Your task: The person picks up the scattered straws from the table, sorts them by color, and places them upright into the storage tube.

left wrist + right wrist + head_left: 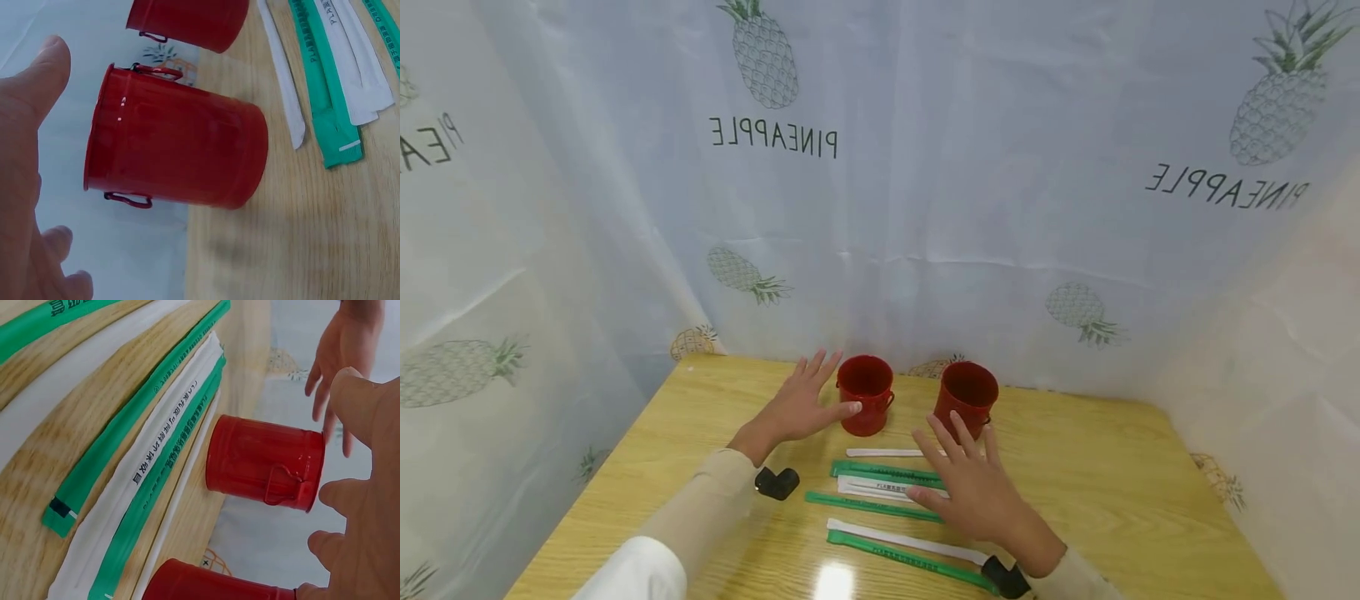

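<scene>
Two small red metal buckets with side handle loops stand upright at the back of the table: a left bucket (866,408) and a right bucket (967,392). My left hand (802,406) is beside the left bucket, fingers extended and thumb in front of its rim in the head view. In the left wrist view this bucket (181,137) shows beyond the spread thumb and fingers. Fingers spread, my right hand (976,493) hovers over the right ends of several wrapped straws (887,468), its fingertips overlapping the right bucket's lower part. Neither hand holds anything.
The straws, in green and white wrappers, lie roughly parallel across the wooden table (1097,475); a green one (910,560) is nearest. Black wrist devices (777,483) sit at both wrists. A white curtain (970,208) printed with pineapples hangs behind and beside the table.
</scene>
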`<state>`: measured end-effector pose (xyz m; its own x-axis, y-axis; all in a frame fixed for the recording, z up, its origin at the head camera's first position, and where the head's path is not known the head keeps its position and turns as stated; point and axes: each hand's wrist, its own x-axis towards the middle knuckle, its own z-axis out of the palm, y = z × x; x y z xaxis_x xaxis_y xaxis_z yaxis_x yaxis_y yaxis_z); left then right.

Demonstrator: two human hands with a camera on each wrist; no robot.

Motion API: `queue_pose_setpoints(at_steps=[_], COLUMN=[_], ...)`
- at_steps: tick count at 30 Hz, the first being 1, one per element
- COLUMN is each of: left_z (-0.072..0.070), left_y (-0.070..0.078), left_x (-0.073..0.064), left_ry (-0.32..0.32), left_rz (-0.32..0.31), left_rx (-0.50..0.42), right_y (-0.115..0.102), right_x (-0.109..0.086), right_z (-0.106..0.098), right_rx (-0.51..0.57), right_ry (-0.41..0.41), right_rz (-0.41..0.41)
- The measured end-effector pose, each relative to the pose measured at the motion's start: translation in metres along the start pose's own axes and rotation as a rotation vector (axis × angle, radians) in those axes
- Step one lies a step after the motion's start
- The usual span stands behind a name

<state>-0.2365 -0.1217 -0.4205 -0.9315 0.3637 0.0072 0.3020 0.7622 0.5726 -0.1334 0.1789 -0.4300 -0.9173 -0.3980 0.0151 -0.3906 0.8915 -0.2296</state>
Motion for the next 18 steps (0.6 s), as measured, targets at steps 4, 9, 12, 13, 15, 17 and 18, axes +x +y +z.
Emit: queue_pose_setpoints(at_steps=[4,9,12,13,15,17,18], left_z=[0.002,0.004,0.005,0.005,0.005,0.005,0.005], left_y=[-0.001,0.000,0.000,0.000,0.000,-0.001,-0.001], left_x=[0.001,0.002,0.003,0.003,0.004,0.004,0.004], left_ry=[0.002,0.010,0.032,0.039,0.054,0.061,0.064], left_rz=[-0.004,-0.001,0.010,0.010,0.010,-0.007,-0.017], left_rx=[-0.059,-0.131,-0.168,-0.179,-0.212,-0.250,-0.268], right_y=[-0.002,-0.006,-0.008,-0.008,-0.009,-0.010,-0.011], right_x=[-0.001,-0.003,-0.005,-0.006,-0.007,-0.008,-0.009], right_z=[0.004,0.008,0.009,0.010,0.011,0.012,0.012], right_rx=[0.024,0.040,0.038,0.040,0.044,0.050,0.050], right_ry=[0.004,-0.011,-0.020,-0.023,-0.028,-0.033,-0.036], right_rz=[-0.012,-0.037,-0.045,-0.046,-0.047,-0.048,-0.048])
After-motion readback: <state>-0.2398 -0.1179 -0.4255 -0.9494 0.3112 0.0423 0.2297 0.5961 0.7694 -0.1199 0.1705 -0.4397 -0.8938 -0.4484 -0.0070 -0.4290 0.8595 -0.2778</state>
